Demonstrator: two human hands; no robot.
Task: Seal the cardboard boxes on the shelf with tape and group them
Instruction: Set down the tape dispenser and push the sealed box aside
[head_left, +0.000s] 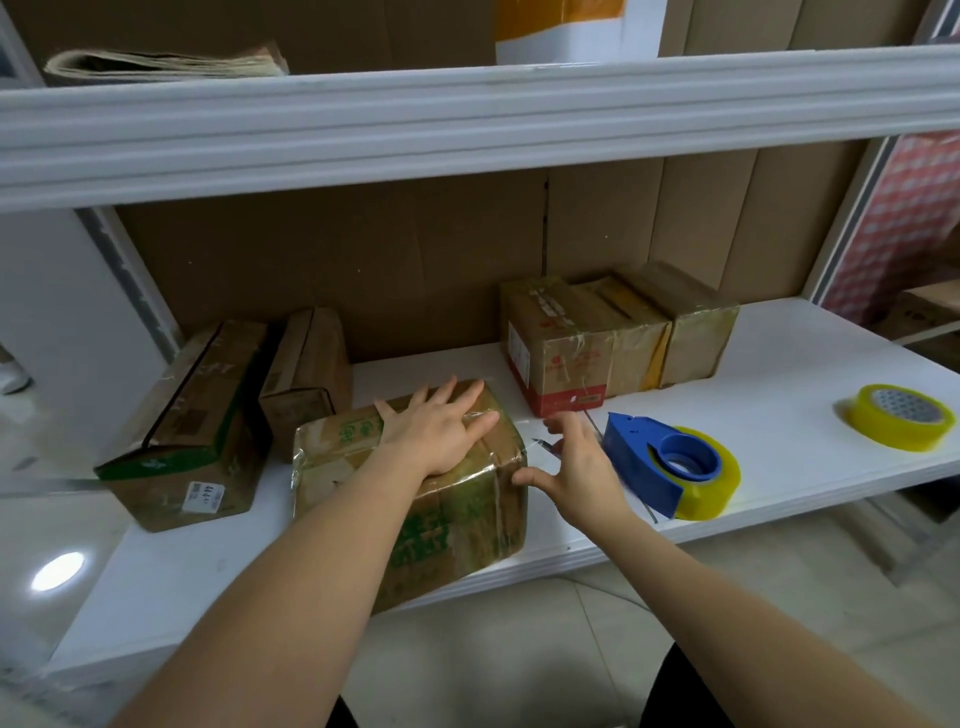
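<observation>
Box in hand: the front box (415, 483) sits at the front lip of the white shelf (779, 364), one corner jutting a little over the edge, glossy tape across its top.
Left hand: the left hand (436, 431) lies flat on the box top, fingers spread and straight, gripping nothing; likely pinning the box and pressing tape down.
Right hand: the right hand (571, 467) hovers just beside the box's right side, fingers loosely spread, holding nothing that I can make out; a thin clear strip seems to trail near its fingertips, but it is too faint to be sure.
Tape tool: the blue tape dispenser (670, 462) rests near the right hand, within easy reach.
Spare roll: a yellow tape roll (898, 415) lies well apart to the right.
Done group: three boxes (613, 338) stand touching at the back.
Waiting: two boxes (223, 410) lie at the left.
Room: open shelf lies between the front box and the back group, so sliding it back looks unobstructed.
</observation>
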